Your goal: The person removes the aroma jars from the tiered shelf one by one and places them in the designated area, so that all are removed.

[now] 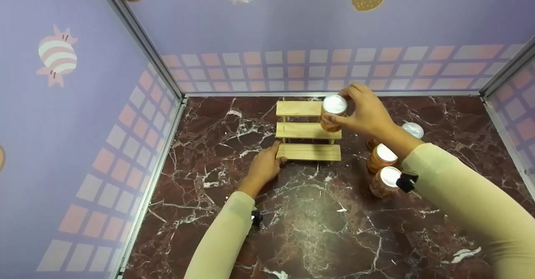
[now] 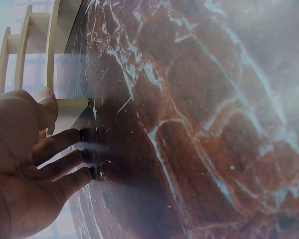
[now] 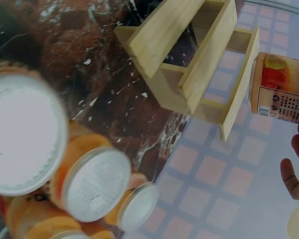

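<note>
A small three-step wooden rack [image 1: 308,152] stands on the marbled tabletop. My right hand [image 1: 370,111] grips an orange-labelled can [image 1: 334,104] with a white lid, thumb on the near side and fingers on the far side. From the head view the can overlaps the right end of the top two steps; in the right wrist view the can [image 3: 281,89] is beside the top step, and whether they touch I cannot tell. At the left end of the lowest step, my left hand [image 1: 264,165] holds the rack's corner between thumb and fingers.
To the right of the rack, partly under my right forearm, several similar cans stand together, among them a front can [image 1: 385,181] and one behind it [image 1: 381,157]. A patterned back wall [image 1: 250,67] rises just behind the rack, and a side wall [image 1: 121,141] borders the left.
</note>
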{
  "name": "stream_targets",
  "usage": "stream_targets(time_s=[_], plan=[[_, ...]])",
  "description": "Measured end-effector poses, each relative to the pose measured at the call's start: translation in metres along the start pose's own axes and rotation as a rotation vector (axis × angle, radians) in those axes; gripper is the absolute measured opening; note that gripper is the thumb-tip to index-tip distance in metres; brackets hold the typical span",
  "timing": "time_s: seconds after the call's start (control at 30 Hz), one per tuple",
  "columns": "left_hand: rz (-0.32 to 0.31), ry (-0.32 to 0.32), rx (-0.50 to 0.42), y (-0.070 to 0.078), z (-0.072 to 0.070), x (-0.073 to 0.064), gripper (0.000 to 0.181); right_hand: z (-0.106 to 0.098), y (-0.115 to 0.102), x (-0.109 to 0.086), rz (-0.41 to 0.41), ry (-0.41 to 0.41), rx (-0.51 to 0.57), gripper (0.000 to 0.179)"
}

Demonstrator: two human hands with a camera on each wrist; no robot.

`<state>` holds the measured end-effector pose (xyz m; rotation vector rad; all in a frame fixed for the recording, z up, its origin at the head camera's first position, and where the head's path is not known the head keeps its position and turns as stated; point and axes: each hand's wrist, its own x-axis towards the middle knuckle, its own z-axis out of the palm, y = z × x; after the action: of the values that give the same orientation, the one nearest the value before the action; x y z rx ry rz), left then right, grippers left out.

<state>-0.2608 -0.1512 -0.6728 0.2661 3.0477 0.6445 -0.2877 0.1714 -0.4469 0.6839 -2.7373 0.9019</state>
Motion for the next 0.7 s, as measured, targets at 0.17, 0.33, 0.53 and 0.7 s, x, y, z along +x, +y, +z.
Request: stream_targets(time_s=[0.17,0.33,0.53,0.7], plan=[[0.015,0.012,-0.030,0.000,0.000,-0.003,0.069,-0.007,0.010,-0.016,-0.013,0.030,-0.007,0.061],[0.012,0.020,-0.034,0.001,-0.001,-0.004,0.070,-0.015,0.016,-0.030,-0.015,0.049,-0.011,0.062],[0.015,0.003,-0.039,0.000,-0.001,-0.003,0.071,-0.024,0.022,-0.045,-0.010,0.053,-0.025,0.060],[0.017,0.005,-0.026,-0.002,-0.001,0.000,0.069,-0.030,0.028,-0.054,-0.016,0.072,-0.024,0.059]])
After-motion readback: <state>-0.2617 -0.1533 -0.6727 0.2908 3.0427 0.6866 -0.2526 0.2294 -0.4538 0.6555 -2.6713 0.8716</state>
